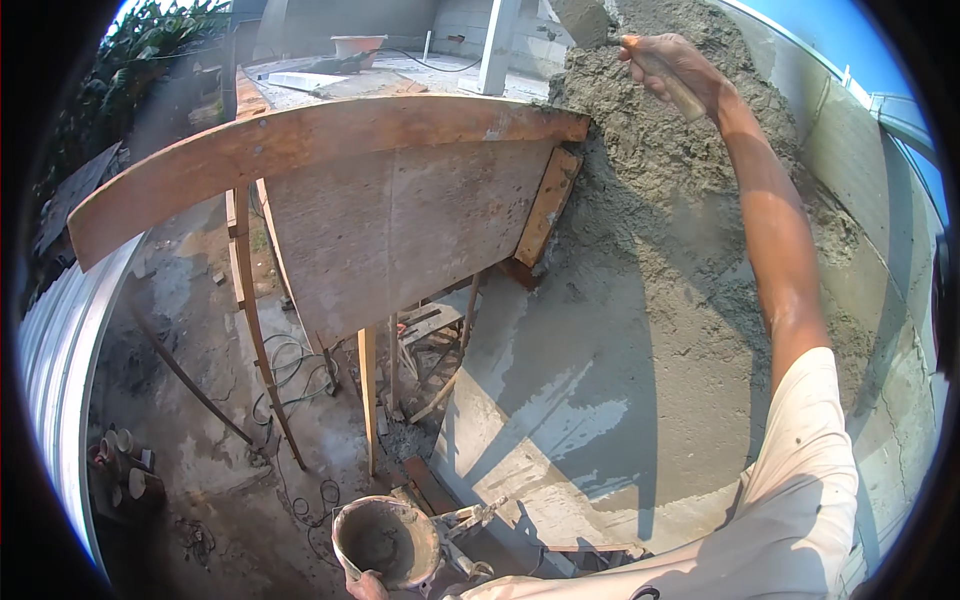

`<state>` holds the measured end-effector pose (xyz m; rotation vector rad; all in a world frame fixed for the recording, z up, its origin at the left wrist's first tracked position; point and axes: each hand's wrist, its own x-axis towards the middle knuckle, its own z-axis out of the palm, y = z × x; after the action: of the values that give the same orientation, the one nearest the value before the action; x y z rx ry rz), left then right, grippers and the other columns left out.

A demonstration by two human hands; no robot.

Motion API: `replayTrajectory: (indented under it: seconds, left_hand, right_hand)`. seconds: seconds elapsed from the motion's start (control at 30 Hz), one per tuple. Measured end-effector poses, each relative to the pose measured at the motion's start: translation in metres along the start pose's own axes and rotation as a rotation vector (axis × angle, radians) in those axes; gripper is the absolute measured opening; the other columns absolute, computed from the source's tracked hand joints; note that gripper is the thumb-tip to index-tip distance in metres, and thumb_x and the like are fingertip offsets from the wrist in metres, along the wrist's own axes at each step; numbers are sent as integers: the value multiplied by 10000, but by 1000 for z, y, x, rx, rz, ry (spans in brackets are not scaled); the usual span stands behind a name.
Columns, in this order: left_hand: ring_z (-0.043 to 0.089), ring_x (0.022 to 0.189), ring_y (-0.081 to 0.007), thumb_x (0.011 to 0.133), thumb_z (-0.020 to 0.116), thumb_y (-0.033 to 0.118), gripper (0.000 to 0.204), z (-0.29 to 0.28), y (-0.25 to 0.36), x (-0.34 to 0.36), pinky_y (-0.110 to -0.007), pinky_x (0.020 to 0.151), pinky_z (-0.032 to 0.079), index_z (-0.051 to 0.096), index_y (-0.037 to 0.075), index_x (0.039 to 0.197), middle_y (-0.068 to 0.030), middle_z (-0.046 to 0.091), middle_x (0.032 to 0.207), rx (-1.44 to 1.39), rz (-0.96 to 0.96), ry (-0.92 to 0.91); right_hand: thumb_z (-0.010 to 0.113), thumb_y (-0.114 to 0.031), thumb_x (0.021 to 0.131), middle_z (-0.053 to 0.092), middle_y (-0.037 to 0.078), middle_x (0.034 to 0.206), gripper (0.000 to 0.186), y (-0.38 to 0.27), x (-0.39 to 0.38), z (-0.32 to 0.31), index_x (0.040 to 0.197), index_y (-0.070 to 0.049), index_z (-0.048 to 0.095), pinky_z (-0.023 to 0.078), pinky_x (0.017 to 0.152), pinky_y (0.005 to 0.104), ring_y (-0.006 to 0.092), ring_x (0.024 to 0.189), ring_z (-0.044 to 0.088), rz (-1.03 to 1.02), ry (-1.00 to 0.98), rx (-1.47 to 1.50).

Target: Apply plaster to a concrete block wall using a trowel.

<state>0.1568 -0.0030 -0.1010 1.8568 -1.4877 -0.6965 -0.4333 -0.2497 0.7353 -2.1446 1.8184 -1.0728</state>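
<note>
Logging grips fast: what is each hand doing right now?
Left hand: closed on the rim of a mortar bucket.
Right hand: closed around a trowel handle, raised against the rough mortar wall.

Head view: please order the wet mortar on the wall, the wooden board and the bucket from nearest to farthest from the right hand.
From the right hand:
1. Wet mortar, directly under it, upper right.
2. Wooden board, to its left, centre.
3. Bucket, bottom edge, by the left hand.
</note>
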Motion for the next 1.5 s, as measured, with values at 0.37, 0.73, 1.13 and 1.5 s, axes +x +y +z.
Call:
replayTrajectory:
  seconds: [0.37,0.73,1.13,1.5]
  left_hand:
    - [557,658,-98,713,525,-13,523,-21,139,15,-246,575,436,691,-81,1204,-4,663,880,-814,-470,-7]
    - [715,900,-226,753,556,81,598,20,310,74,-343,861,556,709,6,1326,-152,780,991,-427,-158,-588]
    - [614,836,-116,773,569,-4,596,11,373,90,-275,772,518,673,-32,1359,-41,723,1007,-465,44,-724]
    - [453,1511,-266,798,518,-70,680,19,388,51,-315,1218,323,559,-90,1476,-220,464,1644,-466,227,-625]
  right_hand:
    - [700,-316,926,756,175,856,432,-17,-178,223,1111,70,762,584,757,407,239,807,739,402,-732,-168]
    - [694,-150,791,759,207,845,253,90,-399,489,941,47,742,604,750,429,320,837,779,13,-506,-540]
    - [735,-111,778,719,157,766,160,85,-433,430,863,24,745,562,595,378,283,696,746,-38,-389,-601]
    - [670,-76,833,751,261,1029,203,100,-437,417,997,7,756,608,851,476,374,973,766,320,-294,-373]
